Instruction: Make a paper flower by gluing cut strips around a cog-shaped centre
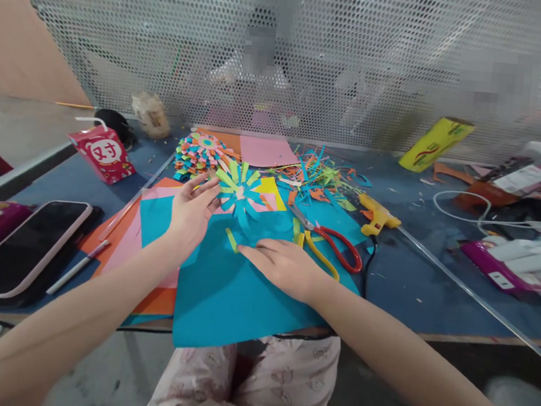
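My left hand (192,214) is at the left edge of a paper flower (240,194) with looped green and blue strip petals, its fingers curved and its thumb against the petals. The flower stands tilted above the sheets, showing a pale centre. My right hand (288,269) rests low over a large blue paper sheet (224,300), index finger stretched and the others curled. Its fingertip meets the lower end of a short green paper strip (232,240); the thumb is hidden beneath. Red-and-yellow-handled scissors (327,236) lie just beyond the right hand.
A fuller multicoloured paper flower (203,153) and a heap of cut strips (318,175) lie at the back. Rightward are a yellow glue gun (377,216) with a clear stick and a yellow tube (434,143). A phone (30,248), pen (78,268) and red carton (102,152) occupy the left.
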Motion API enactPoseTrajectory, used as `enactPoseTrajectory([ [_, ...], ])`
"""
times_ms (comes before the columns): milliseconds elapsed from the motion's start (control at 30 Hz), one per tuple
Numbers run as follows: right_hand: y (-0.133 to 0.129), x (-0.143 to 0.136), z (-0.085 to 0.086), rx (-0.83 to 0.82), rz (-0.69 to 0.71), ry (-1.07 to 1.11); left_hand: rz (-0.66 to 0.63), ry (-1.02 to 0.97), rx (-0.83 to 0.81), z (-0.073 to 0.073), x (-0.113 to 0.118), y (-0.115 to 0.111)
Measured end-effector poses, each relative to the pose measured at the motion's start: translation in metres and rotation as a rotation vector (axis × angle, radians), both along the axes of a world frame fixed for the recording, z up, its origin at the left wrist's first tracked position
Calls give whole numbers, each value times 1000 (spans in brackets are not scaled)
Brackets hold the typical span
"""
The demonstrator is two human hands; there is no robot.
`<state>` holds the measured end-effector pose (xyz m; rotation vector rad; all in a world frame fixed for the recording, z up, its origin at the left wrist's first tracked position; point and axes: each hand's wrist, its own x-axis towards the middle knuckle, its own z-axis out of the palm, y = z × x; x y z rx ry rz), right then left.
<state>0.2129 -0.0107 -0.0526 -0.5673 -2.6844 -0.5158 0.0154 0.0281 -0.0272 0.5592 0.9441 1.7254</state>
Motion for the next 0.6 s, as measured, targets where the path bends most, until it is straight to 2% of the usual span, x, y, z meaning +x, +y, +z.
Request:
enactPoseTrajectory([
  [133, -4, -2, -1, -4, 16, 43, -2, 17, 18, 1, 3, -2],
  [233, -3, -2, -3, -73, 2, 106, -1, 32, 23, 4, 5, -6],
  [367, 0, -2, -1, -371, -47, 329, -1, 68, 83, 7, 5, -11],
  [500, 6, 2, 6, -688, -15, 600, 24, 49, 127, 13, 0, -13],
  [600, 9, 7, 10, -723, 33, 771, 29, 23, 76, 15, -8, -11],
])
